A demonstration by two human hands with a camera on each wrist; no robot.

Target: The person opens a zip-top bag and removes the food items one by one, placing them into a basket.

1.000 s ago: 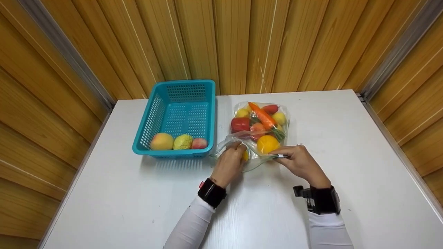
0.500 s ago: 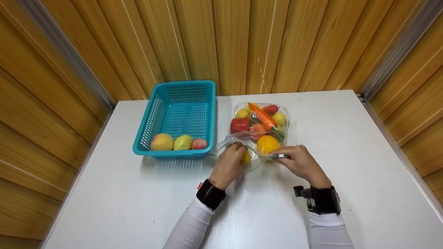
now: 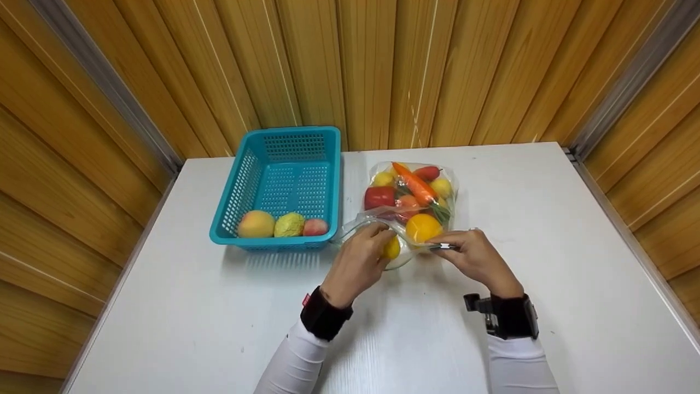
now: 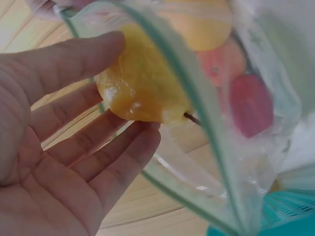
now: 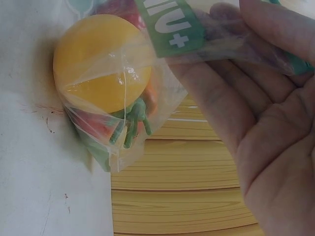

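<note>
At the mouth of a clear zip bag (image 3: pixel 402 257), my left hand (image 3: pixel 358 265) grips a yellow pear (image 4: pixel 145 78) between thumb and fingers. The pear's dark stem points into the bag in the left wrist view. My right hand (image 3: pixel 478 262) pinches the right end of the bag's green-edged opening, beside a printed green label (image 5: pixel 172 24). Inside the bag lie a carrot (image 3: pixel 415 186) with green tops, an orange (image 3: pixel 424 228), a red pepper-like piece (image 3: pixel 379 197) and several yellow and red pieces. Part of the pear is hidden behind the left fingers in the head view.
A teal basket (image 3: pixel 334 191) stands left of the bag, close to its opening. Along the basket's near side sit a large peach (image 3: pixel 256 224), a wrinkled yellow-green fruit (image 3: pixel 289 225) and a small reddish fruit (image 3: pixel 315 227). A wood-patterned wall (image 3: pixel 366 71) rises behind the white table (image 3: pixel 180 306).
My left hand has turned and shifted slightly, and more of the yellow pear shows at the bag's mouth. My right hand stays in place on the bag's edge.
</note>
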